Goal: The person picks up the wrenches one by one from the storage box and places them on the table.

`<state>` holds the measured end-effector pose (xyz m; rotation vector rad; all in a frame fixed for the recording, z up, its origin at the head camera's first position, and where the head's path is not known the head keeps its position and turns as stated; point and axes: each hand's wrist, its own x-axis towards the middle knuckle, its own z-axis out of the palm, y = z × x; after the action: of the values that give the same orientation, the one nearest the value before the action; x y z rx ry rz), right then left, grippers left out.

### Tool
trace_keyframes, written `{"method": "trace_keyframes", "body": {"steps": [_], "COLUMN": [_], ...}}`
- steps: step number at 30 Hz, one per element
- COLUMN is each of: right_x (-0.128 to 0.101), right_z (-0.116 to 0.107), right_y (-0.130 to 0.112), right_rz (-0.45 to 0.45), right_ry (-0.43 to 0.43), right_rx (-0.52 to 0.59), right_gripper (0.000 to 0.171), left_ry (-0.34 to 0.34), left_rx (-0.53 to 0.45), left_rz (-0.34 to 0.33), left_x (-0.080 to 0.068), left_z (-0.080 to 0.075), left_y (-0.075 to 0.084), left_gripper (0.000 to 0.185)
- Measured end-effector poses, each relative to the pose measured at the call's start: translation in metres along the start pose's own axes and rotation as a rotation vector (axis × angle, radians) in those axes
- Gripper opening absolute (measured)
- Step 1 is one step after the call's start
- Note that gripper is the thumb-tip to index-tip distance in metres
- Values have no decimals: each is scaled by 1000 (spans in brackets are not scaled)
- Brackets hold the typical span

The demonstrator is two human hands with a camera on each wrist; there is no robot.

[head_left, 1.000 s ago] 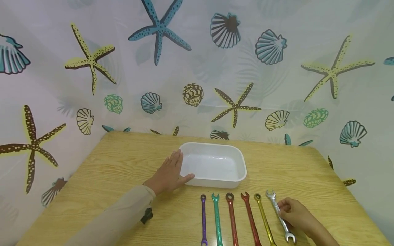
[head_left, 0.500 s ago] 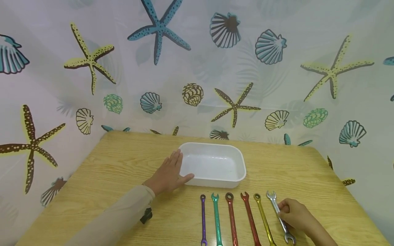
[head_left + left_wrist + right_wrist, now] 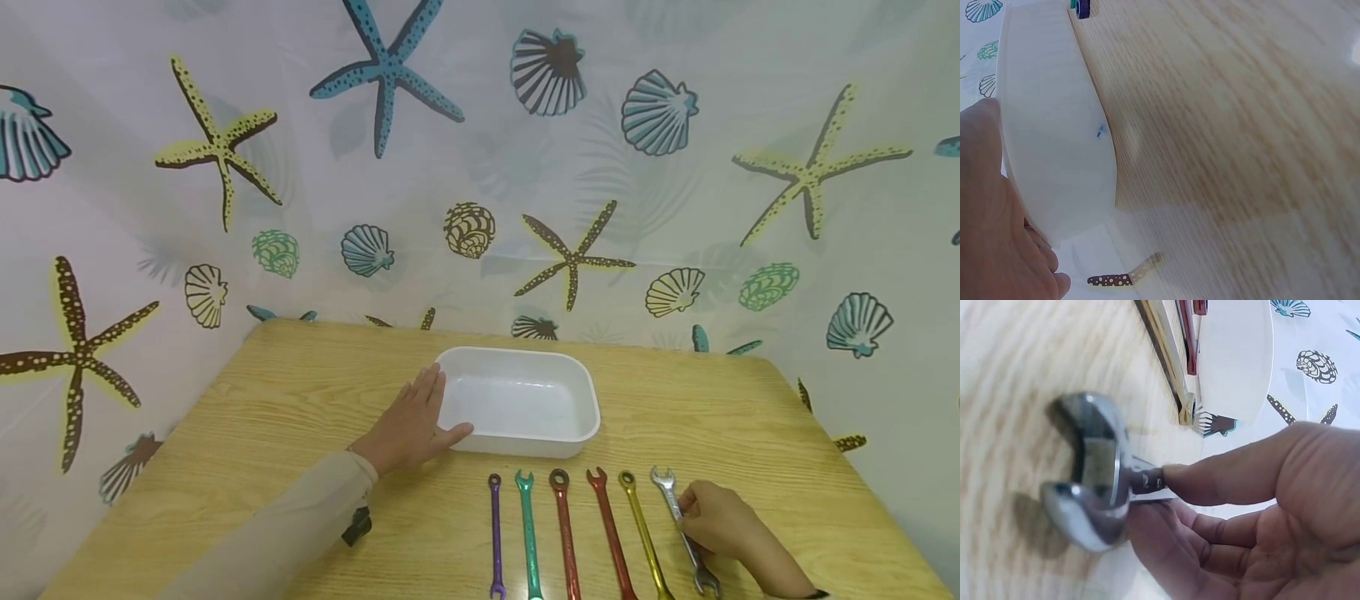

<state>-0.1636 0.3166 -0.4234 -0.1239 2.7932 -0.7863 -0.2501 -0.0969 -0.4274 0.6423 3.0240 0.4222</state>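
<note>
In the head view my left hand point(image 3: 405, 429) lies with straight fingers along the left side of a white plastic tub point(image 3: 517, 447), its thumb reaching over the front rim. The left wrist view shows the tub's outer wall point(image 3: 1054, 125) beside that hand. At the right, my right hand point(image 3: 722, 523) pinches a silver open-end wrench point(image 3: 671, 497) by the shaft between thumb and fingers. One forked end of this wrench point(image 3: 1107, 515) fills the middle of the right wrist view, close to the table; whether it touches the wood I cannot tell.
Left of the silver wrench lie a yellow wrench point(image 3: 641, 527), two red ones, a green wrench point(image 3: 528, 525) and a purple wrench point(image 3: 496, 529), in a row before the tub. A wood-grain table point(image 3: 315, 367) carries everything. A curtain point(image 3: 480, 167) printed with shells and starfish encloses it.
The silver wrench has shifted slightly in my right hand's grip, and its near end looks darker now. My left hand and the tub have stayed put.
</note>
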Motion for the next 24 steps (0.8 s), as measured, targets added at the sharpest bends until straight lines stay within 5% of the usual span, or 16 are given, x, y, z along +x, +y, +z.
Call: {"method": "trace_keyframes", "body": {"steps": [24], "right_x": [3], "right_z": [3], "right_y": [-5], "right_rz": [12], "right_ry": [47], "right_rx": [-100], "right_gripper": [16], "left_ry": [-6], "left_rx": [1], "left_rz": [4], "left_x": [1], "left_z": [1], "left_y": [1], "left_gripper": [97]}}
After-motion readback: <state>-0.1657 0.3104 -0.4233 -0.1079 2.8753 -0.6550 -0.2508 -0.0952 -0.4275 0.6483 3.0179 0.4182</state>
